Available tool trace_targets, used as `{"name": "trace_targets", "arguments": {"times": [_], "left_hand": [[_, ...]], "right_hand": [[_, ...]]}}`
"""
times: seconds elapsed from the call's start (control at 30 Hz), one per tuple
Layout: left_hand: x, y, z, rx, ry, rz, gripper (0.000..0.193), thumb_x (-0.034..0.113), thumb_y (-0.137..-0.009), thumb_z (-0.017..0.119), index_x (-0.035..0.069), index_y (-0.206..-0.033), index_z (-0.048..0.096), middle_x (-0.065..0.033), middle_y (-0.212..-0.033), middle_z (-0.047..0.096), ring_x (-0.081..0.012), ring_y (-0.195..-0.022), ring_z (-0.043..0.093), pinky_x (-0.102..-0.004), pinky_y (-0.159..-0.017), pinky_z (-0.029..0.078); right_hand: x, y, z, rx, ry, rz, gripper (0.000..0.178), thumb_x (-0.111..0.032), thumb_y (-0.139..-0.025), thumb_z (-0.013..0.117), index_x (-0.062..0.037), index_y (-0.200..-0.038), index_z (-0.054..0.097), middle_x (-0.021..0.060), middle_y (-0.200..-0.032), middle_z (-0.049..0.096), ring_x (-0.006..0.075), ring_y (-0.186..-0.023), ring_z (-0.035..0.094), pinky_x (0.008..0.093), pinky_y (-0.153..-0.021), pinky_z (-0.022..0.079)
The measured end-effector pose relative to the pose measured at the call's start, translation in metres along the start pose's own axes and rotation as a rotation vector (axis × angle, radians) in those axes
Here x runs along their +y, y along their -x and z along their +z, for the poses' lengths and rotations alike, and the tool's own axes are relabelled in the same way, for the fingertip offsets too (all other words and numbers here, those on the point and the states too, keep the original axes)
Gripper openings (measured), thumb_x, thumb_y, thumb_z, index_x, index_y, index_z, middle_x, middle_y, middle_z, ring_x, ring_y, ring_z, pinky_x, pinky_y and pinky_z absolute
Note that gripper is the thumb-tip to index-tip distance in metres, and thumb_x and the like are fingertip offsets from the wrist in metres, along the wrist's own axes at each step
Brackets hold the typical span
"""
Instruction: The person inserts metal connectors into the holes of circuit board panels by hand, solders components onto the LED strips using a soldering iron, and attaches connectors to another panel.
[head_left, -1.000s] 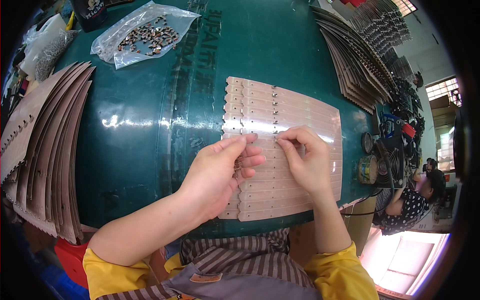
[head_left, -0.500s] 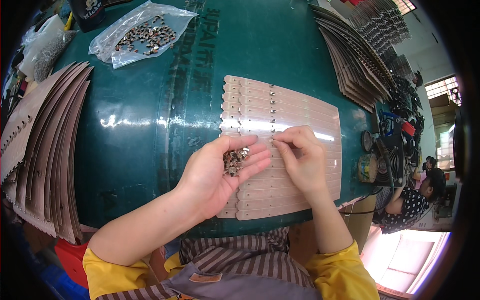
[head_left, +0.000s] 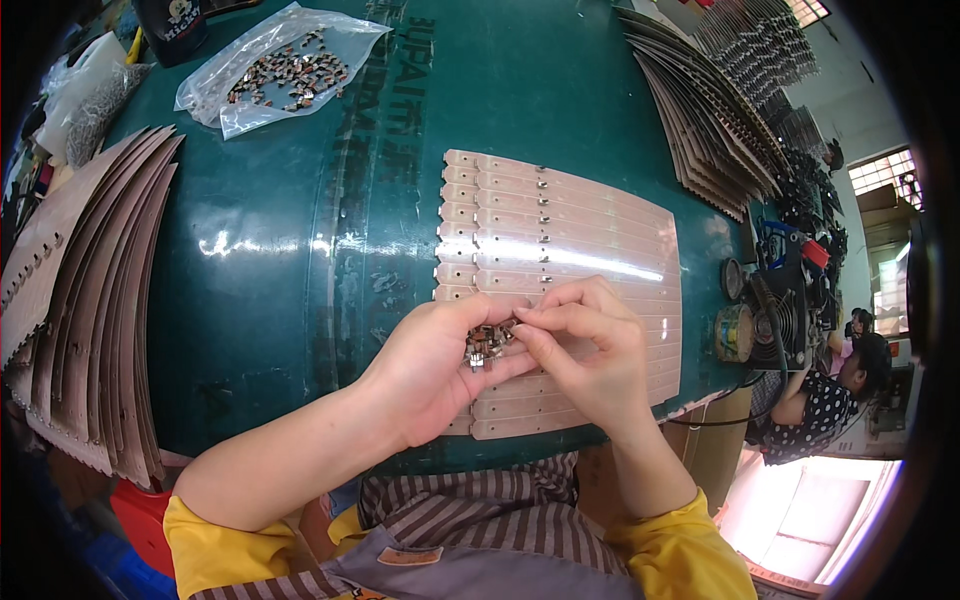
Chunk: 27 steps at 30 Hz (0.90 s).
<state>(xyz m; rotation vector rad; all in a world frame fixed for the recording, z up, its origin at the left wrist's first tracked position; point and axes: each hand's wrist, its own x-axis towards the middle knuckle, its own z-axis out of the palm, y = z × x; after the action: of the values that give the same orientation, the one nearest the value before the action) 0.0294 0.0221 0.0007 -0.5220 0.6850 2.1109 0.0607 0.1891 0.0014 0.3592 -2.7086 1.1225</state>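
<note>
My left hand (head_left: 425,365) is cupped palm up over the near part of a pinkish-tan panel of joined strips (head_left: 610,240). In its palm lies a heap of small metal components (head_left: 485,345), silvery with orange-brown bits. My right hand (head_left: 590,355) meets it there, thumb and forefinger pinched together beside the left thumb tip; whatever sits between them is too small to make out. Along the panel, a column of the same components (head_left: 544,238) stands one per strip on the far strips. Both hands cover part of the nearer strips.
A clear plastic bag (head_left: 290,75) with more components lies on the green tabletop (head_left: 260,300). Stacked panels stand at the left (head_left: 100,300) and far right (head_left: 705,120). A wire spool (head_left: 735,335) and a small fan (head_left: 780,325) are at the right edge; beyond sits another person (head_left: 820,410).
My right hand has drawn back from the column on the panel to my left palm. A component now shows on the strip where its fingertips were. My left hand shifted slightly right and nearer.
</note>
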Motion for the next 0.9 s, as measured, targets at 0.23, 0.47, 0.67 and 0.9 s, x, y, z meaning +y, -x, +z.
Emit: {"name": "trace_targets", "arguments": {"times": [0.23,0.47,0.67,0.9], "left_hand": [[0.003,0.002,0.003,0.025,-0.066,0.073,0.032,0.004,-0.093,0.044,-0.015,-0.119,0.044,-0.0229,-0.116,0.054,-0.0267,-0.109,0.056,-0.0335,-0.099,0.048],[0.006,0.0,-0.001,0.082,-0.065,0.158,0.031,0.007,-0.094,0.048,-0.012,-0.118,0.047,-0.0213,-0.118,0.053,-0.0248,-0.109,0.056,-0.0296,-0.097,0.049],[0.009,0.001,0.002,0.141,0.006,0.19,0.03,0.006,-0.094,0.046,-0.012,-0.118,0.047,-0.0197,-0.114,0.055,-0.0243,-0.107,0.058,-0.0295,-0.095,0.05],[0.005,-0.001,-0.001,0.113,-0.059,0.18,0.03,0.004,-0.093,0.044,-0.012,-0.119,0.046,-0.0222,-0.114,0.055,-0.0256,-0.106,0.058,-0.0323,-0.095,0.05]], "right_hand": [[0.016,-0.004,-0.013,0.086,-0.055,0.083,0.01,0.002,-0.076,0.067,-0.0016,-0.085,0.067,0.0089,-0.081,0.062,0.0206,-0.077,0.061,0.0278,-0.068,0.049],[0.019,-0.011,-0.014,-0.047,0.078,0.083,0.007,0.003,-0.079,0.063,0.0005,-0.085,0.063,0.01,-0.083,0.061,0.0218,-0.076,0.062,0.0293,-0.066,0.051],[0.02,-0.013,-0.016,-0.079,0.111,0.042,0.006,0.003,-0.078,0.064,0.0006,-0.083,0.062,0.0108,-0.082,0.061,0.0247,-0.075,0.061,0.0307,-0.065,0.05],[0.025,-0.01,-0.012,-0.038,0.169,-0.097,0.01,0.004,-0.073,0.065,-0.0016,-0.081,0.063,0.0094,-0.08,0.061,0.0256,-0.075,0.06,0.0319,-0.065,0.049]]}}
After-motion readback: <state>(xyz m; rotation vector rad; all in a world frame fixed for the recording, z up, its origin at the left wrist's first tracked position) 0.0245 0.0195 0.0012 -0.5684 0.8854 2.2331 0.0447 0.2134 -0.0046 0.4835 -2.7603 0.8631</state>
